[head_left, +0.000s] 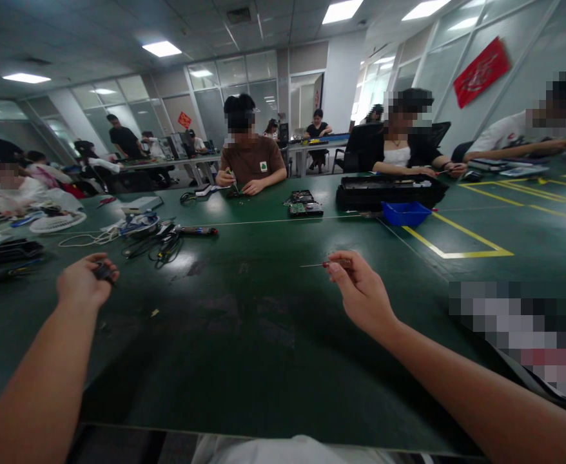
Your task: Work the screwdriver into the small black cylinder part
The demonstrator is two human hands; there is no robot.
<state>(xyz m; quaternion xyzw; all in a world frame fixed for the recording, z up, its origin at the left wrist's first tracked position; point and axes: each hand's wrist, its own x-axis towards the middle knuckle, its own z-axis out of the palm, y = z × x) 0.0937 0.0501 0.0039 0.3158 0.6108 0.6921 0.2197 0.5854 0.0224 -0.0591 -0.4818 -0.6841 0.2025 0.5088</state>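
On the right, my right hand (pixel 360 283) is closed around the handle of a small screwdriver (pixel 325 264), whose thin metal shaft points left over the green table (pixel 244 361). At the left, my left hand (pixel 87 280) has its fingers curled round a small dark object (pixel 103 272), too small to identify. The two hands are wide apart, both above the table. Past my left hand lies a tangle of dark cables (pixel 164 245).
A blue bin (pixel 405 213) stands beside a long black housing (pixel 389 193) at the far right. Circuit boards (pixel 305 205) lie centrally. A pen-like tool (pixel 198 231) is near the cables. A person in a brown shirt (pixel 254 158) works opposite; other people sit around.
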